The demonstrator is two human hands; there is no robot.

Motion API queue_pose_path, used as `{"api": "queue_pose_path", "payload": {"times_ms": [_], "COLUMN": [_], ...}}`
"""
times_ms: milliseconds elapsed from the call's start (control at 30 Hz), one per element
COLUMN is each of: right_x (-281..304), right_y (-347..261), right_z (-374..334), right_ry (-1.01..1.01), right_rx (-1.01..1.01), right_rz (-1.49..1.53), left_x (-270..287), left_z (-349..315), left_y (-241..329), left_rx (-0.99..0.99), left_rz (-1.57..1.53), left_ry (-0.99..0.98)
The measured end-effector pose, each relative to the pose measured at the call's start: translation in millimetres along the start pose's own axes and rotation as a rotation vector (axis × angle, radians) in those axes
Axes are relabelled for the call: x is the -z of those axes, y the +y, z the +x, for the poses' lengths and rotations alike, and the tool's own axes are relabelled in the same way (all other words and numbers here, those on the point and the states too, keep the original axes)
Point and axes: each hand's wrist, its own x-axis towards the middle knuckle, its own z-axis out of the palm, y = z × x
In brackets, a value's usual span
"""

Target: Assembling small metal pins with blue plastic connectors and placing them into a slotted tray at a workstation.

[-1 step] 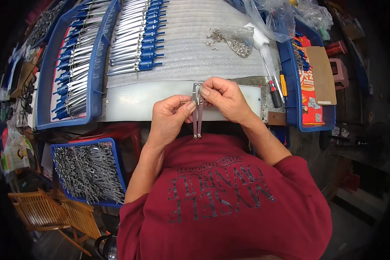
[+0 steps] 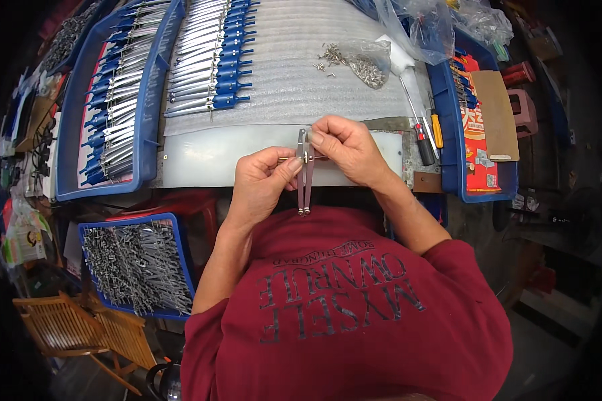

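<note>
Between your hands in the head view, the slim two-legged metal piece [image 2: 308,187] points its legs toward your chest. Your left hand [image 2: 261,175] pinches its middle from the left, nearer; your right hand [image 2: 349,152] bunches by its upper end, grip unclear.

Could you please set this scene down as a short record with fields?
Left hand: pinching a two-legged metal piece
Right hand: thumb and forefinger at the piece's upper part; whether they grip it is unclear
Legs of the piece: pointing toward the dark red shirt
Behind the hands: white board
Beyond, left: row of blue-and-silver pieces
Beyond, right: clear bag of small metal parts
Right: red-and-black screwdriver, yellow-handled tool
Lower left: blue bin of metal parts
</note>
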Motion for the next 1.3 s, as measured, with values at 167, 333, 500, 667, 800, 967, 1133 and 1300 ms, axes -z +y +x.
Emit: {"api": "queue_pose_path", "payload": {"times_ms": [167, 333, 500, 667, 800, 967, 1133, 1300], "right_x": [8.9, 9.0, 7.1, 9.5, 10.3, 11.7, 12.0, 11.7], "right_y": [-14.6, -12.9, -14.1, -14.2, -16.4, -12.9, -13.6, -11.2], "right_z": [8.7, 8.7, 6.9, 7.1, 6.7, 6.2, 2.8, -1.5], "right_ry": [-0.041, -0.030, 0.025, 0.074, 0.103, 0.091, 0.075, 0.044], "right_rx": [-0.016, -0.022, -0.060, -0.049, -0.021, 0.024, 0.092, 0.161], "right_rz": [0.008, -0.066, 0.028, 0.059, 0.063, 0.076, 0.064, 0.047], "left_x": [2.2, 2.7, -1.2, -9.2, -4.2, -5.9, -1.6, -0.1], "left_z": [0.1, 0.0, -0.2, -2.0, 0.1, 1.8, 3.4, 1.5], "left_y": [4.2, 6.7, -1.2, 6.1, 5.1, -0.3, -1.9, 3.3], "left_rx": [0.043, 0.094, 0.055, 0.173, 0.284, 0.316, 0.344, -0.092], "left_rz": [0.036, -0.017, -0.121, -0.280, -0.389, -0.521, -0.517, 0.086], "left_ry": [-0.093, -0.135, -0.110, -0.083, -0.262, -0.346, -0.360, -0.105]}}
